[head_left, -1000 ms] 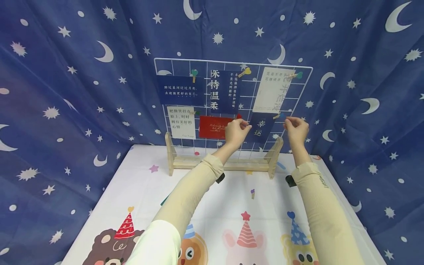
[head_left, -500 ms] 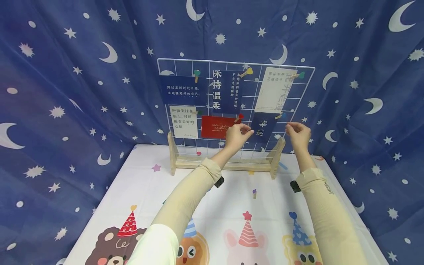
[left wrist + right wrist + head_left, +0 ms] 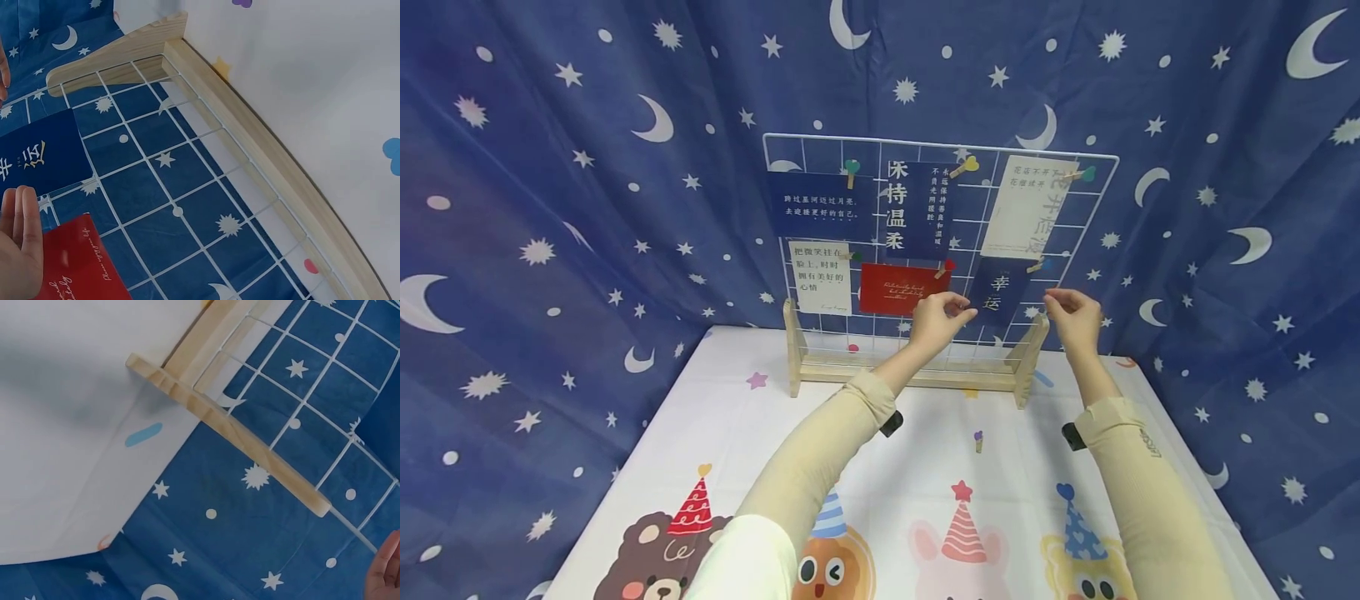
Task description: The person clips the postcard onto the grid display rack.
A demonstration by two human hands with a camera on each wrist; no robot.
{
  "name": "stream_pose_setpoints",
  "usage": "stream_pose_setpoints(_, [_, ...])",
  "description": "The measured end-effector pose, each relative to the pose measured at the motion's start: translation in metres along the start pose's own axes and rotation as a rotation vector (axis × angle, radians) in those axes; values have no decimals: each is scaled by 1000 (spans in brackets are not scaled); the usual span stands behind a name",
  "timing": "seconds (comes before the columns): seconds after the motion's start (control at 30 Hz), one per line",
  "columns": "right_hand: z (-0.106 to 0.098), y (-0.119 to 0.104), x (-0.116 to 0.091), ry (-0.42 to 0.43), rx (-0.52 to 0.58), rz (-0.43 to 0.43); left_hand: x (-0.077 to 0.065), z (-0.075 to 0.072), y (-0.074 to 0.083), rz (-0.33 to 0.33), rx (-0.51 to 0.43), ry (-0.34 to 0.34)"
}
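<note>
A small dark blue card with light characters hangs on the white wire grid, held at its upper right by a clothespin. My left hand is at this card's left side, in front of the lower right of a red card. Its fingers look nearly straight and hold nothing; contact with the blue card cannot be told. By the grid's right edge is my right hand, thumb and fingers loosely bent with nothing visible between them. Only part of it shows in the right wrist view.
More cards hang by clothespins: a blue card, a dark blue card, a white card and a cream card. The wooden stand supports the grid. A purple-topped clothespin lies on the table.
Both hands have lowered slightly against the grid, and my right hand has moved down from beside the blue card's clothespin. The head view has shifted a little. The cards hang as before.
</note>
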State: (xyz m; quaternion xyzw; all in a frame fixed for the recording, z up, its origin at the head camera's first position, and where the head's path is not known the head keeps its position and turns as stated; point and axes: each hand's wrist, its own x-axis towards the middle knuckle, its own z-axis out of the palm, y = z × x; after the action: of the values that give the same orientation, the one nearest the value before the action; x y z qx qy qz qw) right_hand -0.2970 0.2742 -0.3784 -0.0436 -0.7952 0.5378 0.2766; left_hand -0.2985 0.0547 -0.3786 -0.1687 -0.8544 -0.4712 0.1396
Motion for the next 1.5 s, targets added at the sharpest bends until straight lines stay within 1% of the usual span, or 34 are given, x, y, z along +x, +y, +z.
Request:
stream_pose_setpoints(0.07, [0, 2, -3, -17, -13, -11, -3, -1, -2, 10, -15, -11])
stream_pose_setpoints(0.2, [1, 6, -12, -56, -87, -29, -9, -3, -8, 13, -39, -33])
stream_pose_setpoints(0.33, [2, 13, -22, -111, -147, -48, -15, -7, -18, -3, -70, -34])
stream_pose_setpoints(0.57, [6, 29, -37, -193, -154, -112, -26, -22, -38, -21, -96, -24])
stream_pose_setpoints(0.7, [8, 37, -46, -241, -157, -138, -34, -32, -53, -10, -107, -25])
stream_pose_setpoints(0.83, [9, 43, -51, -263, -148, -146, -41, -41, -67, -7, -131, -18])
stream_pose_setpoints(0.93, [10, 48, -55, -274, -161, -149, -46, -47, -73, -24, -148, -16])
stream_pose_setpoints(1.1, [12, 55, -63, -284, -190, -185, -53, -56, -82, -60, -177, -10])
stream_pose_setpoints(1.27, [14, 62, -68, -293, -181, -191, -62, -66, -90, -112, -220, -10])
stream_pose_setpoints(1.4, [16, 66, -71, -298, -165, -193, -70, -74, -98, -135, -253, -9])
stream_pose_setpoints(1.5, [18, 68, -74, -327, -184, -201, -77, -80, -106, -159, -266, 8])
